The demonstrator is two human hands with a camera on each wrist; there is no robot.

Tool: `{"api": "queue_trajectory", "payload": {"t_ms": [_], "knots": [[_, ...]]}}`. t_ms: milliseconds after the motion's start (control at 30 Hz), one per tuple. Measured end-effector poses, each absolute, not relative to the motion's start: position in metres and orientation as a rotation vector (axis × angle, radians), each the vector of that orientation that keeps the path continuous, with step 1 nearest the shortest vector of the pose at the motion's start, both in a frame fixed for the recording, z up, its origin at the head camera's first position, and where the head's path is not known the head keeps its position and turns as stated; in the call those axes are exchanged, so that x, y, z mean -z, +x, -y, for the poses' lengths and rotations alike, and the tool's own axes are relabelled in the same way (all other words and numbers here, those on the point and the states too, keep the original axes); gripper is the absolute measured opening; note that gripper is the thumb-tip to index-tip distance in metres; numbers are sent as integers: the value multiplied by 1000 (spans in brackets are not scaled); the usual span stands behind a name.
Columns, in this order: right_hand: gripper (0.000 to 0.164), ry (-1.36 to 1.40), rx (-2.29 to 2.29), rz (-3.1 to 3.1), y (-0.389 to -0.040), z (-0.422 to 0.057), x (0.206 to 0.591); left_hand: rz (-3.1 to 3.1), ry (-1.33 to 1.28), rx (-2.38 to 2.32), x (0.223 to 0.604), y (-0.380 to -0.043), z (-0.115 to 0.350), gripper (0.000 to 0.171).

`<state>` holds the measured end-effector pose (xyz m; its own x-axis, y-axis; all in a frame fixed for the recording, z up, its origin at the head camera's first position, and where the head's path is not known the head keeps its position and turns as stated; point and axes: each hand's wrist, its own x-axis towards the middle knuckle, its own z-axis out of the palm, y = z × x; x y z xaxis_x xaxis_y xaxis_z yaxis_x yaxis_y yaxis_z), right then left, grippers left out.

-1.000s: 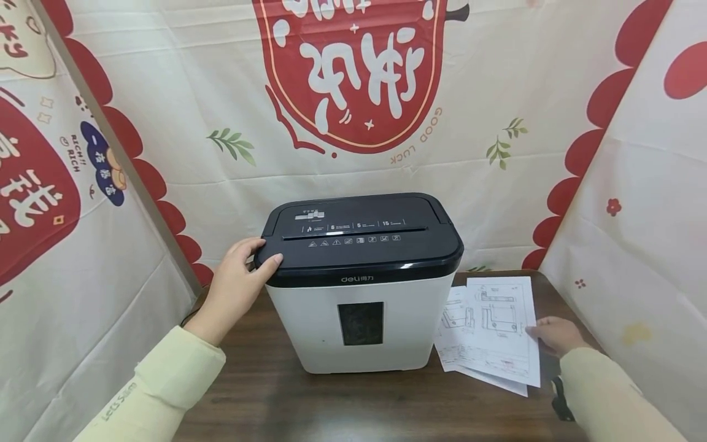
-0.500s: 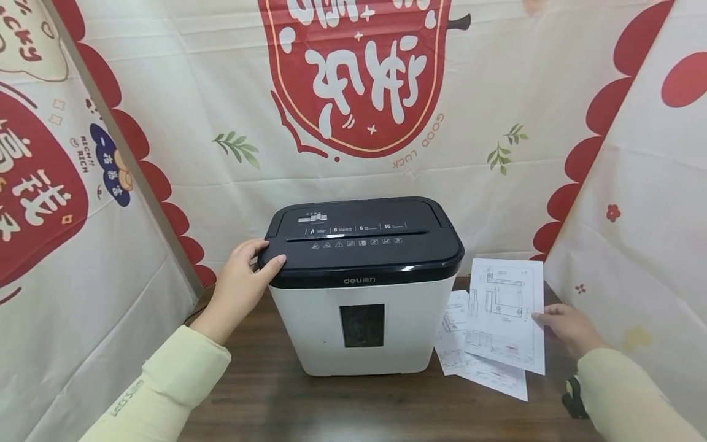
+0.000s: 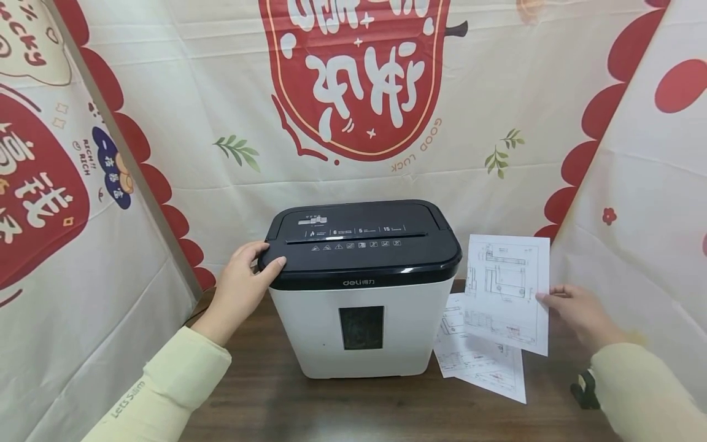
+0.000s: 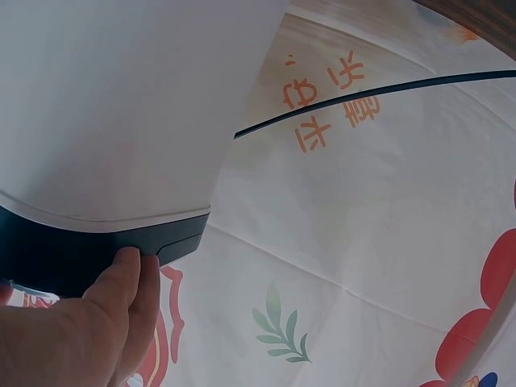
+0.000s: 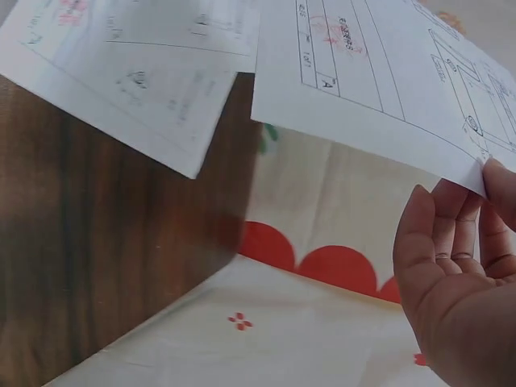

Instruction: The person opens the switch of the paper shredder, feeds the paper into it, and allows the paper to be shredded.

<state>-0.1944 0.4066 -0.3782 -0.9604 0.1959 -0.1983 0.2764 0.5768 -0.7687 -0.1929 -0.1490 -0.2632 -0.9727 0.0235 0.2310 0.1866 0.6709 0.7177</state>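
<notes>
Gripping: left hand (image 3: 239, 283) on shredder (image 3: 359, 294) corner
Pinching: right hand (image 3: 584, 314), drawing sheet's (image 3: 505, 291) edge
Head view only: shredder's window (image 3: 361, 328)

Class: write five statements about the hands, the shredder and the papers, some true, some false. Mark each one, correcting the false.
1. The left hand grips a corner of the shredder. True.
2. The right hand pinches a printed sheet. True.
3. That sheet is halfway into the shredder's slot. False: it is held up beside the shredder.
4. More paper lies on the table. True.
5. The shredder's front is solid red. False: it is white with a dark window.
</notes>
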Motion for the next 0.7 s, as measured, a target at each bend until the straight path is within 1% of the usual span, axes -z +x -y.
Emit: {"api": "queue_trajectory", "payload": {"t_ms": [133, 267, 367, 467, 700], "knots": [[71, 389, 1357, -2719, -194, -406, 367, 2686, -170, 1194, 262, -193, 149, 56], [61, 338, 1370, -2789, -198, -407, 354, 2688, -171, 1206, 262, -192, 149, 56], [57, 295, 1402, -2829, -200, -407, 341, 2692, -169, 1209, 262, -192, 149, 57], [58, 264, 1437, -2818, -199, -407, 327, 2695, -170, 1211, 262, -192, 148, 57], [51, 182, 1422, -2865, -195, -404, 297, 2694, -161, 1222, 262, -193, 149, 57]]}}
